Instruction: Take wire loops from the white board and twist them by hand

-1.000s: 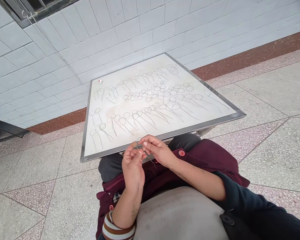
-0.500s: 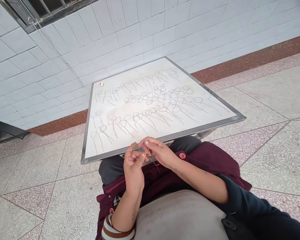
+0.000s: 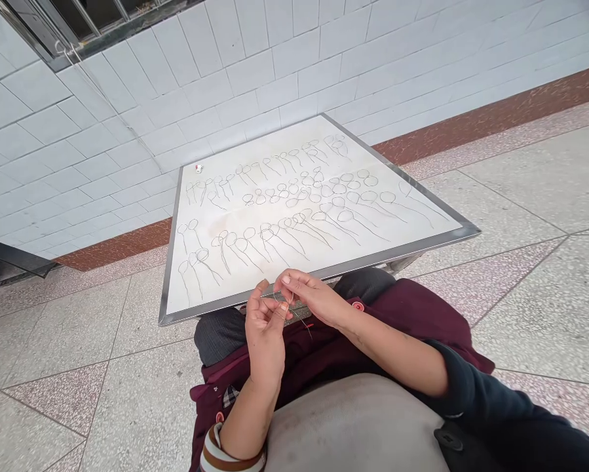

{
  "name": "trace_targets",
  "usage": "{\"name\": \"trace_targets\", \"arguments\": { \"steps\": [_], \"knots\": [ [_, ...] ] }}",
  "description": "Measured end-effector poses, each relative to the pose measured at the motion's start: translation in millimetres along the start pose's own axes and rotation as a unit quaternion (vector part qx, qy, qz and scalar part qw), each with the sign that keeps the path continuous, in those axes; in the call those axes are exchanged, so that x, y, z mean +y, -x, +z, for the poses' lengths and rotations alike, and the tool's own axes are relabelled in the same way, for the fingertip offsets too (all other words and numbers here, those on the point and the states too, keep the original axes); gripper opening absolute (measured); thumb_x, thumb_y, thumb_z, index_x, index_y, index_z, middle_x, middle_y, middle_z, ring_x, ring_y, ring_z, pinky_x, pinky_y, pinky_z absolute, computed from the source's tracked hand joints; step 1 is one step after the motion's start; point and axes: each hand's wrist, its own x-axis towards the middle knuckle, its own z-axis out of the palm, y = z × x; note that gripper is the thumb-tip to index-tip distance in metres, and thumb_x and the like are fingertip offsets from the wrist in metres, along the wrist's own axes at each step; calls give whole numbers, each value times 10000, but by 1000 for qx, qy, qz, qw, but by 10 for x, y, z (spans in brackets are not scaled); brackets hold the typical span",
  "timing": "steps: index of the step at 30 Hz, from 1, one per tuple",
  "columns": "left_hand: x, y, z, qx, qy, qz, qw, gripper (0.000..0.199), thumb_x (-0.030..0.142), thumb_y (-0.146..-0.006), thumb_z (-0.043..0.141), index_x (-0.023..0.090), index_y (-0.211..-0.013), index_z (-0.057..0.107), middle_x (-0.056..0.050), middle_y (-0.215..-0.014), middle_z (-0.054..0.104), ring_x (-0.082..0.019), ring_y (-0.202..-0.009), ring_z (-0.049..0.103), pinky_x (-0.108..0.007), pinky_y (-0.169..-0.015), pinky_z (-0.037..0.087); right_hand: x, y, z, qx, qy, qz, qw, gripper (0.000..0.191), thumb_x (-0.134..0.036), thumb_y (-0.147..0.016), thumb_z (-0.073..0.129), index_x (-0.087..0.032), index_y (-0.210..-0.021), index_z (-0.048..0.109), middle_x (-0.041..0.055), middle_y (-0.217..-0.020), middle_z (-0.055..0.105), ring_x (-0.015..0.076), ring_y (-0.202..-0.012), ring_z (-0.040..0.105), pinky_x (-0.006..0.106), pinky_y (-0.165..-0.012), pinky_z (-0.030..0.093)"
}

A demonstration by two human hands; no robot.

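Observation:
A thin wire (image 3: pixel 303 322), bent into a small loop at its top, is held between my two hands above my lap. My left hand (image 3: pixel 266 320) pinches it between thumb and fingertip below the loop, and its loose tail hangs down to the right. My right hand (image 3: pixel 306 292) is closed around the upper side of the loop, its fingers curled; the exact grip is partly hidden. Just beyond my hands is the near edge of a white table (image 3: pixel 235 265) with a grey metal rim, where several looped wires (image 3: pixel 346 216) with long tails lie in rows.
A small red-and-white object (image 3: pixel 198 168) sits in the table's far left corner. Behind the table stands a white tiled wall (image 3: pixel 255 59) with a barred window (image 3: pixel 107 13) and a hanging cord (image 3: pixel 107 98). Speckled floor tiles (image 3: pixel 534 288) surround the table. A maroon garment (image 3: pixel 422 314) covers my lap.
Both hands stay nearly in place with the wire between them. My left hand has shifted very slightly to the right, and the view has moved a little.

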Motion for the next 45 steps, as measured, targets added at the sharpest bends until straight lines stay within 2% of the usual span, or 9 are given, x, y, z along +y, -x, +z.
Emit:
{"name": "trace_targets", "arguments": {
  "steps": [7, 12, 18, 25, 29, 34, 37, 40, 45],
  "knots": [
    [57, 32, 5, -37, -87, 11, 995, 596, 261, -849, 653, 191, -1384, 400, 49, -720, 559, -128, -712, 573, -307, -801, 490, -108, -48, -86, -50, 94, 10, 994, 225, -407, -896, 569, -188, -851, 580, -60, -613, 460, 104, -599, 435, 235, -609, 363],
    [85, 22, -16, -25, -113, 17, 993, 565, 270, -851, 644, 193, -1366, 423, 43, -736, 553, -129, -716, 577, -309, -806, 490, -142, -70, -142, -97, 139, -12, 985, 164, -331, -903, 538, -193, -955, 609, -31, -738, 540, 108, -672, 471, 240, -653, 387],
    [108, 19, -24, -36, -129, -3, 991, 566, 292, -847, 643, 198, -1364, 434, 50, -738, 535, -121, -684, 592, -303, -787, 489, -96, -64, -147, -61, 206, -22, 976, 163, -292, -893, 534, -200, -946, 658, -32, -740, 544, 95, -616, 399, 227, -594, 323],
    [38, -6, -44, -37, -123, -13, 992, 544, 254, -830, 657, 208, -1342, 477, 51, -723, 545, -124, -679, 606, -312, -792, 498, -46, -58, -77, -28, 169, -17, 985, 205, -371, -862, 592, -185, -887, 673, -49, -626, 496, 93, -580, 388, 223, -556, 314],
    [17, -19, -38, -24, -90, -4, 996, 543, 272, -818, 679, 221, -1330, 505, 52, -723, 536, -119, -686, 588, -304, -780, 514, -70, -49, -37, 26, 212, -10, 977, 188, -358, -833, 629, -201, -934, 650, -71, -583, 455, 91, -542, 373, 219, -536, 316],
    [45, -20, -12, -6, -68, 23, 997, 583, 287, -826, 683, 229, -1368, 476, 48, -739, 539, -116, -723, 575, -288, -797, 508, -43, -2, -8, 58, 229, -40, 971, 190, -331, -864, 599, -221, -1018, 585, -55, -666, 525, 104, -579, 460, 226, -567, 380],
    [69, 3, 3, 5, -83, 33, 996, 573, 290, -840, 672, 230, -1374, 473, 44, -753, 550, -113, -716, 585, -288, -822, 492, 14, 25, -1, 82, 282, -89, 952, 139, -295, -916, 525, -226, -1006, 605, -16, -749, 602, 123, -624, 515, 250, -606, 411],
    [79, 30, 15, 7, -99, 38, 994, 545, 294, -849, 660, 239, -1363, 487, 38, -761, 547, -119, -727, 591, -293, -826, 487, 72, 36, -3, 105, 331, -143, 927, 189, -276, -955, 462, -232, -1025, 631, 38, -919, 663, 158, -765, 589, 292, -711, 453],
    [45, 49, 21, 11, -121, 68, 990, 495, 289, -864, 640, 230, -1334, 495, 20, -790, 560, -136, -766, 589, -318, -837, 493, 131, 47, 17, 122, 367, -135, 912, 244, -270, -978, 427, -252, -1077, 650, 45, -913, 664, 185, -841, 608, 328, -777, 473]
  ]
}}
